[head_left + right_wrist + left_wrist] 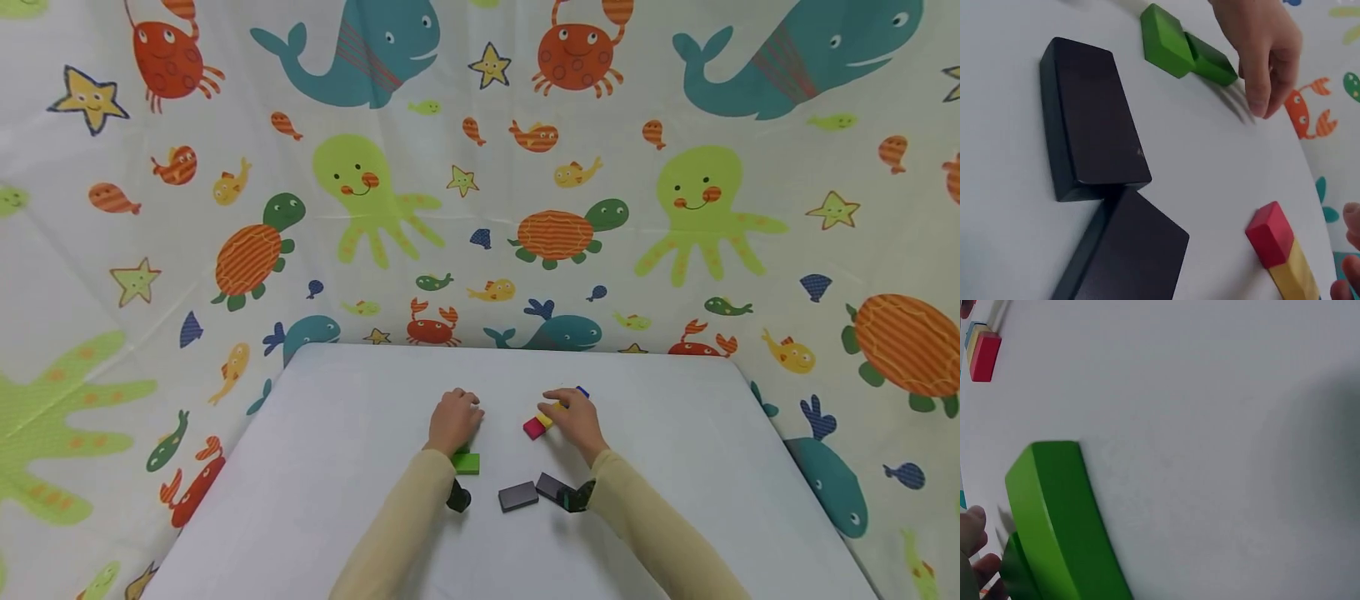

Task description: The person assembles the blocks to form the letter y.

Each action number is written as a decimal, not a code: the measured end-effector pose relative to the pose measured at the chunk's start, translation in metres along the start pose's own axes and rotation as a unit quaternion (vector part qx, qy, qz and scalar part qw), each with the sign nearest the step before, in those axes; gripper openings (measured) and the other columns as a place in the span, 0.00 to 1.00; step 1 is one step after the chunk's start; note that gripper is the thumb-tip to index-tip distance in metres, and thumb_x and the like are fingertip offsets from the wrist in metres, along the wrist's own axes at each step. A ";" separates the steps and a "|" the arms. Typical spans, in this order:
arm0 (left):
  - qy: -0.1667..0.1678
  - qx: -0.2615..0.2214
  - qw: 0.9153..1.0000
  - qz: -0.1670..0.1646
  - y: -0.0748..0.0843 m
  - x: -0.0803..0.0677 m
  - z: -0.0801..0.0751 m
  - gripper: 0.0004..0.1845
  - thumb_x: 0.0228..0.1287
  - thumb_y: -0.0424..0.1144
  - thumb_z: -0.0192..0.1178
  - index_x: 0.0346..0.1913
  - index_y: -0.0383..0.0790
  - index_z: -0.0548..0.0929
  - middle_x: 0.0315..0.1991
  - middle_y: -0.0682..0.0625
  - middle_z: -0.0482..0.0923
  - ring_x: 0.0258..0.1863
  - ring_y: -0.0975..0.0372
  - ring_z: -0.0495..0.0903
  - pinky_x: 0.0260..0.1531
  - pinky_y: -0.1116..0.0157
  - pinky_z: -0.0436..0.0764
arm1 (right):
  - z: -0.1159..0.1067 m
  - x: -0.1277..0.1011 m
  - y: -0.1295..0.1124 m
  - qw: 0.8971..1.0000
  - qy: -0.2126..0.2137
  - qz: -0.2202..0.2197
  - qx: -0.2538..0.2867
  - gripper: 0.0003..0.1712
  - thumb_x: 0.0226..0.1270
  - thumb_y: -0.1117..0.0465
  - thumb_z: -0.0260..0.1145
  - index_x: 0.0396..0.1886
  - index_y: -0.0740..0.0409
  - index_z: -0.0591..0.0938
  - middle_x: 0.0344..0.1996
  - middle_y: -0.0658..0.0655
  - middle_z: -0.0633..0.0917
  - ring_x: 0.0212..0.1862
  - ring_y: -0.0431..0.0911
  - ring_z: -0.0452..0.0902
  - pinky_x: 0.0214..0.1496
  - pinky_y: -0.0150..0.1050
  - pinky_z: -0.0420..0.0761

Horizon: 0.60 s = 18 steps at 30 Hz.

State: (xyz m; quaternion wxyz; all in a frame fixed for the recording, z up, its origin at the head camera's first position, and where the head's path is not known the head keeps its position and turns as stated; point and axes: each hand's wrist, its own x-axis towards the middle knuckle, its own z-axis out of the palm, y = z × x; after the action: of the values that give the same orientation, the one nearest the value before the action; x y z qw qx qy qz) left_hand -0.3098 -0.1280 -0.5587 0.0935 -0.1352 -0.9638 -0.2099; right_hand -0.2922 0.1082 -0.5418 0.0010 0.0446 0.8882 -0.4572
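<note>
My left hand [455,417] rests on the white table [337,467], fingers pointing down and loosely bent beside a dark green block [1210,59]. That block lies end to end with a light green block [1163,40], which shows large in the left wrist view [1054,512]. The left hand holds nothing. My right hand [573,417] lies over a short row of blocks: red [534,428], yellow [545,419] and blue [582,391]. Its fingertips [1350,250] touch the yellow block [1294,275] behind the red block [1269,232].
Two dark grey blocks [518,496] [553,486] lie between my forearms, touching at a corner [1091,119] [1129,256]. A curtain printed with sea animals [480,167] surrounds the table at the back and sides.
</note>
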 end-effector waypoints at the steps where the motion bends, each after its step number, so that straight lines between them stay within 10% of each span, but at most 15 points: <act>1: -0.003 0.003 1.000 -0.002 -0.001 -0.001 -0.001 0.10 0.62 0.40 0.67 0.42 0.37 0.86 0.42 0.42 0.80 0.43 0.50 0.77 0.44 0.53 0.79 | 0.002 -0.002 0.000 1.000 0.000 0.004 0.005 0.21 0.64 0.52 0.69 0.53 0.58 0.84 0.61 0.63 0.75 0.61 0.59 0.70 0.63 0.55 0.71; 18: -0.034 0.027 0.999 0.000 -0.007 -0.003 0.000 0.08 0.60 0.39 0.68 0.40 0.40 0.87 0.39 0.45 0.78 0.39 0.54 0.76 0.39 0.56 0.80 | 0.010 -0.013 0.006 1.000 0.004 0.023 -0.001 0.18 0.62 0.53 0.71 0.50 0.56 0.86 0.53 0.60 0.79 0.53 0.54 0.73 0.55 0.51 0.77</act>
State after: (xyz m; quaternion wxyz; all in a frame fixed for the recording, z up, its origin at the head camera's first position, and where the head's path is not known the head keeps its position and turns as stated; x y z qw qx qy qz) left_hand -0.3093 -0.1349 -0.5617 0.0640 -0.1403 -0.9717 -0.1790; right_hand -0.2792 0.1028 -0.5521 0.0080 0.0665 0.8873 -0.4563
